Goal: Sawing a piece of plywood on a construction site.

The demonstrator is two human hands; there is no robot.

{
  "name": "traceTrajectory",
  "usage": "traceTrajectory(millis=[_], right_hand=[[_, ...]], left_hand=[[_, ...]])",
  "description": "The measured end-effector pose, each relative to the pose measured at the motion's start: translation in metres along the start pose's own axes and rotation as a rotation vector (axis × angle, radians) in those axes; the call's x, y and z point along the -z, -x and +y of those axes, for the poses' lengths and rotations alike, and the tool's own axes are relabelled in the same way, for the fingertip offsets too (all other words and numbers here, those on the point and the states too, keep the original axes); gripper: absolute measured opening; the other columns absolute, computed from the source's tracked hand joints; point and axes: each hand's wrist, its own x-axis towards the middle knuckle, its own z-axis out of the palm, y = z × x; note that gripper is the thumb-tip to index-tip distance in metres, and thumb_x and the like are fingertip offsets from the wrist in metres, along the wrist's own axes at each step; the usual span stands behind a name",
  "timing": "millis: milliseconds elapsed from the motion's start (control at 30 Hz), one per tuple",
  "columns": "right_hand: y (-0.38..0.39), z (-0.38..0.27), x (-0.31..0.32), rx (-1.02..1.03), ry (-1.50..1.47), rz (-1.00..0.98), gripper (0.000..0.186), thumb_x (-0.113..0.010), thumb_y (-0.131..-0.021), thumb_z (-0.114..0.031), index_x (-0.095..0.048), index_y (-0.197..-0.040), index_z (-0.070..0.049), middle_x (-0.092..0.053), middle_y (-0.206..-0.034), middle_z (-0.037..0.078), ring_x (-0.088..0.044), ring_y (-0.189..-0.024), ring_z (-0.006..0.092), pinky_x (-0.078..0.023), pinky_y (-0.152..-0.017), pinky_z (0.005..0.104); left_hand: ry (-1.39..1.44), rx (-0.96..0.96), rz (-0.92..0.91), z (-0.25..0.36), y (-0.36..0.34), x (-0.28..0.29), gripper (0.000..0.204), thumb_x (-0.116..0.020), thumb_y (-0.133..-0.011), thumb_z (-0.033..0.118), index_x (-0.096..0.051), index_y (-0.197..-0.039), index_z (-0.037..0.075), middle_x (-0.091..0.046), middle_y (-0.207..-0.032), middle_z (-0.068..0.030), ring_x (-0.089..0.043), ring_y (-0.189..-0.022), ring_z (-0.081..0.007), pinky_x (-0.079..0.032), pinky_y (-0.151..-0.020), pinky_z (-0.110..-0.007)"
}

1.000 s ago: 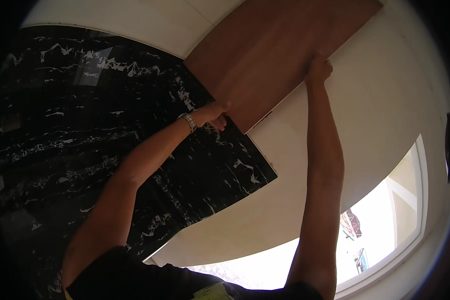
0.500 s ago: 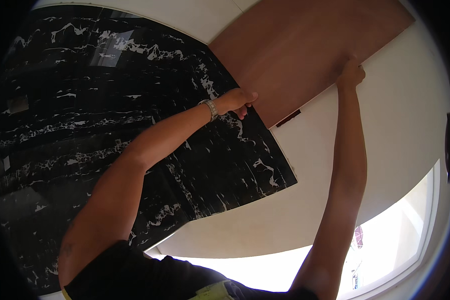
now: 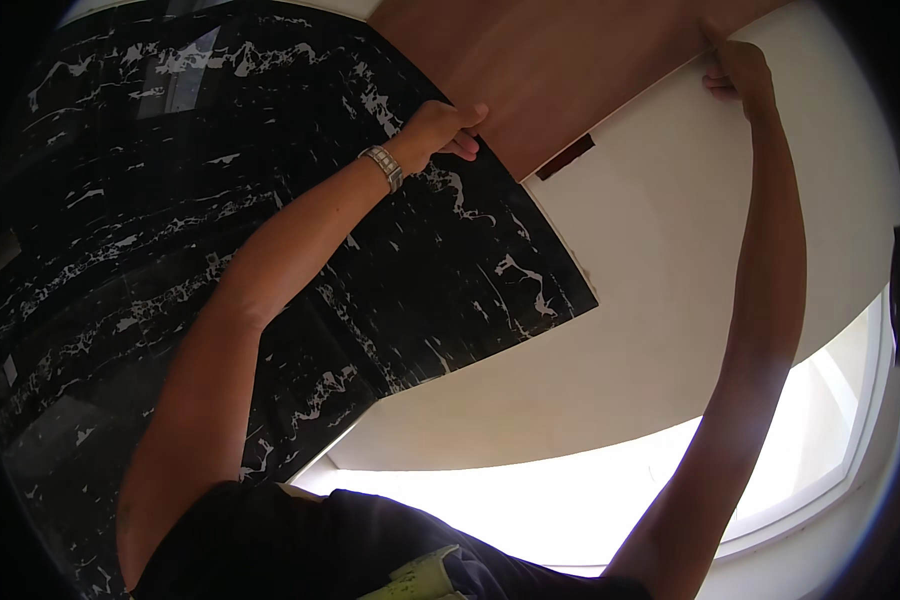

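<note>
A brown wooden panel (image 3: pixel 550 70) lies flat against the white wall high in the view. My left hand (image 3: pixel 445 128), with a metal watch on the wrist, grips the panel's lower left edge, fingers curled around it. My right hand (image 3: pixel 740 72) grips the panel's lower right edge, arm stretched straight up. A small dark brown strip (image 3: pixel 565 158) shows on the wall just under the panel's lower corner.
A glossy black panel with white veining (image 3: pixel 270 230) covers the wall to the left, its edge running beside the wooden panel. White wall (image 3: pixel 660 300) fills the middle. A bright window (image 3: pixel 820 420) sits at the lower right.
The view has tilted; both hands and the wooden panel sit higher and further right in the picture. The small dark strip below the panel has come into sight.
</note>
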Motion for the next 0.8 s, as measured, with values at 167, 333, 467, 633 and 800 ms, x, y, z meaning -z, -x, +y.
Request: traceTrajectory(millis=[167, 333, 467, 633, 800], right_hand=[[0.009, -0.004, 0.005, 0.097, -0.016, 0.085, 0.053, -0.066, -0.092, -0.050, -0.069, -0.098, 0.002, -0.070, -0.083, 0.011, -0.069, -0.069, 0.0174, -0.057, -0.058, 0.0291], [0.013, -0.003, -0.010, 0.178, -0.128, 0.166, 0.054, -0.074, -0.087, -0.049, -0.070, -0.094, 0.004, -0.071, -0.084, 0.012, -0.067, -0.066, 0.0177, -0.056, -0.060, 0.0289], [0.010, -0.003, -0.008, 0.188, -0.136, 0.098, 0.052, -0.071, -0.090, -0.048, -0.067, -0.099, 0.002, -0.068, -0.085, 0.009, -0.066, -0.075, 0.0181, -0.054, -0.066, 0.0292], [0.008, -0.005, -0.010, 0.155, -0.173, 0.128, 0.043, -0.070, -0.092, -0.045, -0.067, -0.096, -0.002, -0.065, -0.083, 0.005, -0.060, -0.072, 0.0155, -0.049, -0.065, 0.0268], [0.019, 0.000, -0.014, 0.149, -0.252, 0.151, 0.040, -0.071, -0.092, -0.044, -0.066, -0.093, -0.004, -0.064, -0.082, 0.004, -0.059, -0.071, 0.0135, -0.049, -0.065, 0.0258]], left_hand=[[0.020, -0.028, 0.113, 0.000, 0.001, 0.001, 0.050, -0.081, -0.084, 0.047, -0.066, -0.085, -0.001, -0.070, -0.077, -0.0145, -0.073, -0.072, -0.0215, -0.061, -0.068, -0.027], [0.008, -0.158, 0.245, 0.007, -0.006, 0.016, 0.052, -0.085, -0.079, 0.046, -0.064, -0.082, -0.002, -0.071, -0.082, -0.0169, -0.074, -0.073, -0.0205, -0.062, -0.066, -0.028], [-0.106, -0.089, 0.109, 0.001, -0.012, 0.033, 0.048, -0.080, -0.085, 0.043, -0.061, -0.079, 0.000, -0.072, -0.086, -0.0182, -0.075, -0.075, -0.0204, -0.062, -0.063, -0.027], [0.104, -0.197, 0.054, -0.016, -0.015, 0.048, 0.039, -0.068, -0.097, 0.034, -0.060, -0.078, 0.001, -0.072, -0.082, -0.0167, -0.075, -0.073, -0.0200, -0.062, -0.062, -0.027], [0.111, -0.280, 0.052, -0.025, -0.016, 0.046, 0.037, -0.065, -0.099, 0.032, -0.059, -0.078, 0.002, -0.072, -0.079, -0.0157, -0.075, -0.068, -0.0201, -0.061, -0.061, -0.028]])
